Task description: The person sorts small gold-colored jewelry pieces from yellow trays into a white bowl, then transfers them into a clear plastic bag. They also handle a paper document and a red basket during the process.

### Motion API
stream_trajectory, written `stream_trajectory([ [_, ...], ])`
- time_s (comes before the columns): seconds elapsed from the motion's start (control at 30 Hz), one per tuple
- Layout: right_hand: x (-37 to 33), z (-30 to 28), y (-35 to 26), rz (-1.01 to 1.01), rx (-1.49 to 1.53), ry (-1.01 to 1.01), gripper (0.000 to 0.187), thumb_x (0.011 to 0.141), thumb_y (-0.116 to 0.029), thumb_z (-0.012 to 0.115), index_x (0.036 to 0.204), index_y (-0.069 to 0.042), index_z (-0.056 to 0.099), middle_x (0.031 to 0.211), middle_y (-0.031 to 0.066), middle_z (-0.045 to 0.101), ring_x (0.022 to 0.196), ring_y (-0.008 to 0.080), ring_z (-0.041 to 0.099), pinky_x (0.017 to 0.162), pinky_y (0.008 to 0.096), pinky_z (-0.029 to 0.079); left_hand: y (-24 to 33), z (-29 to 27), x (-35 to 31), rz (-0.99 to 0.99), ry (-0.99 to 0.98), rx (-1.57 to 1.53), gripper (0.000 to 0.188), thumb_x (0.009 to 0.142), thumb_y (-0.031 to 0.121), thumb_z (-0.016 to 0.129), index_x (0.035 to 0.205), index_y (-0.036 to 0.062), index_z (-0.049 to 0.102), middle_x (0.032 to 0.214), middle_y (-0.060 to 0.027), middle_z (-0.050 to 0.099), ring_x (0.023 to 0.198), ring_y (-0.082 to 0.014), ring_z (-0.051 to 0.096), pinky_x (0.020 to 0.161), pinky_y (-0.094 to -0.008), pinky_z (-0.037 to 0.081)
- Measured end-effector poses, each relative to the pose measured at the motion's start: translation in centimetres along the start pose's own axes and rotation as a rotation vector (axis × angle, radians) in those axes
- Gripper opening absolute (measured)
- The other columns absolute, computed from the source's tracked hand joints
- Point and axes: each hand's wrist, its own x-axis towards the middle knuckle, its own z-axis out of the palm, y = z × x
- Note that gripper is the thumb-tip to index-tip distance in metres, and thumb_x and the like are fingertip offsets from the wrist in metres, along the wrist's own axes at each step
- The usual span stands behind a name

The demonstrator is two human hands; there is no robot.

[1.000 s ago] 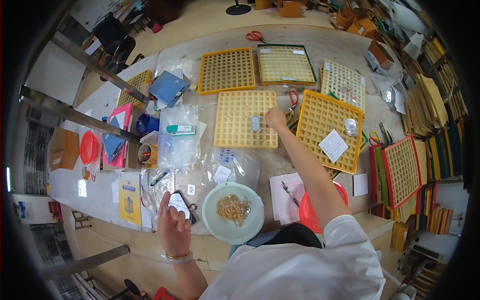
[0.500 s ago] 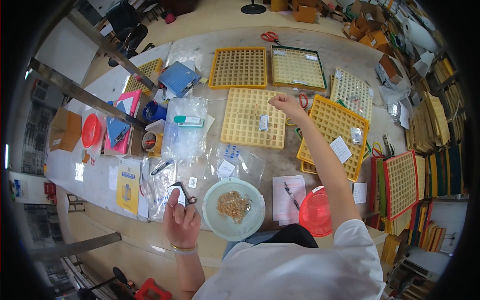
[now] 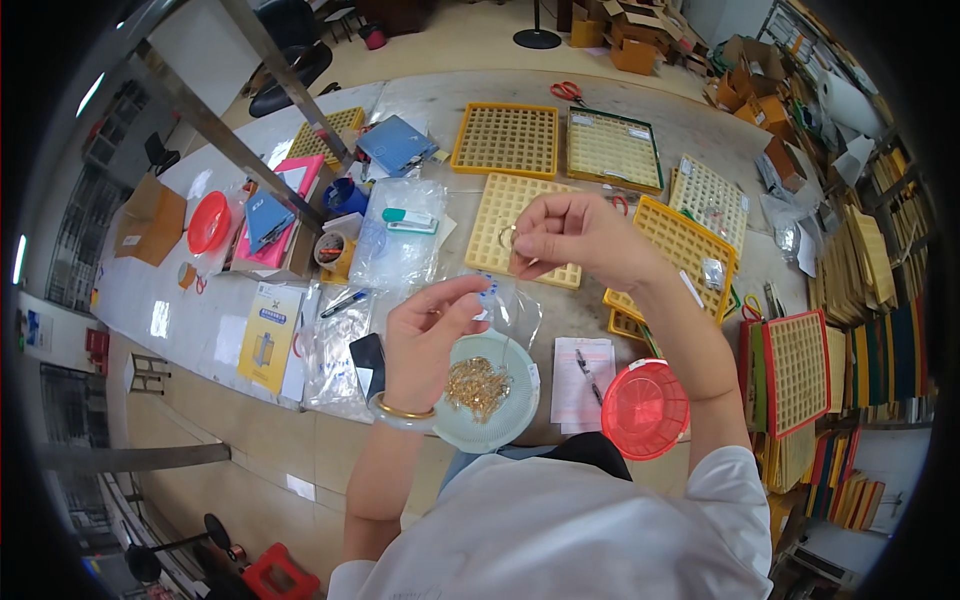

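Note:
My right hand [image 3: 585, 240] is raised above the cream compartment tray [image 3: 490, 215], partly hiding it. Between its thumb and fingertips it pinches a thin, gold-coloured ring [image 3: 507, 237]. Lower and to the left, my left hand [image 3: 432, 335] hovers beside the pale green plastic basket [image 3: 525, 415]. Its thumb and forefinger are curved and apart, with nothing visible between them. A heap of small gold-coloured jewellery pieces [image 3: 478, 388] lies in the basket. The black device [image 3: 367, 355] sits left of my left wrist, partly covered by a white label.
Yellow trays [image 3: 505, 105] and a green-rimmed tray [image 3: 655, 125] lie at the back. At right are stacked yellow trays [image 3: 730, 300] and a red basket [image 3: 645, 405]. A pen rests on pink paper [image 3: 570, 400]. Clear bags [image 3: 395, 255], a stapler [image 3: 410, 220] and a yellow booklet [image 3: 268, 335] are left.
My right hand has come up and nearer from the cream tray and now shows a ring in its fingertips. My left hand has risen toward it from beside the basket. The view has shifted slightly.

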Motion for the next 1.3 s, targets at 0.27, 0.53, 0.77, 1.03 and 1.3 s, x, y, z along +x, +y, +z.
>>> stream_trajectory([
  [0.27,-1.1,3.9,0.4,0.036,-0.173,-0.059,0.010,0.080,-0.007,0.065,0.085,0.000,0.061,0.080,0.0045,0.063,0.070,0.0086,0.059,0.064,0.0213,0.049,0.5,-0.2,-1.6,0.017,0.018,0.182,0.020,0.078,0.007,0.067,0.096,-0.0023,0.063,0.079,-0.0035,0.062,0.059,-0.0040,0.051,0.050,-0.0162,0.042],
  [0.53,-1.1,4.0,1.3,-0.084,-0.083,-0.120,0.010,0.084,-0.010,0.060,0.087,-0.003,0.056,0.081,0.0033,0.061,0.076,0.0095,0.059,0.071,0.0242,0.048,0.4,-1.0,-1.4,-0.001,-0.082,0.171,0.012,0.083,0.007,0.061,0.090,-0.0014,0.058,0.081,-0.0027,0.059,0.066,-0.0051,0.052,0.060,-0.0178,0.043],
  [0.77,-0.9,1.8,2.4,-0.030,0.179,-0.031,0.012,0.090,-0.019,0.050,0.089,-0.007,0.048,0.074,0.0014,0.055,0.066,0.0093,0.054,0.068,0.0258,0.048,0.5,-1.7,-0.4,-0.003,-0.205,-0.127,0.017,0.091,0.014,0.045,0.098,-0.0001,0.050,0.063,-0.0023,0.049,0.060,-0.0116,0.050,0.076,-0.0327,0.047],
  [1.03,-0.8,-4.8,9.4,0.037,0.557,0.175,0.008,0.088,-0.016,0.051,0.086,-0.008,0.050,0.074,0.0005,0.054,0.058,0.0081,0.050,0.059,0.0254,0.049,1.4,-4.9,-1.6,-0.422,-0.263,0.034,0.036,0.091,0.016,0.040,0.116,-0.0099,0.044,0.049,0.0015,0.039,0.039,-0.0067,0.037,0.061,-0.0264,0.048],
  [1.3,0.2,-5.8,21.4,0.273,0.785,0.244,0.010,0.088,-0.013,0.050,0.089,-0.003,0.053,0.083,0.0092,0.061,0.072,0.0185,0.063,0.072,0.0354,0.055,-2.0,-8.3,-2.4,-0.556,-0.211,-0.014,0.029,0.092,0.015,0.041,0.112,-0.0034,0.051,0.060,-0.0046,0.053,0.044,-0.0104,0.044,0.062,-0.0277,0.048],
])
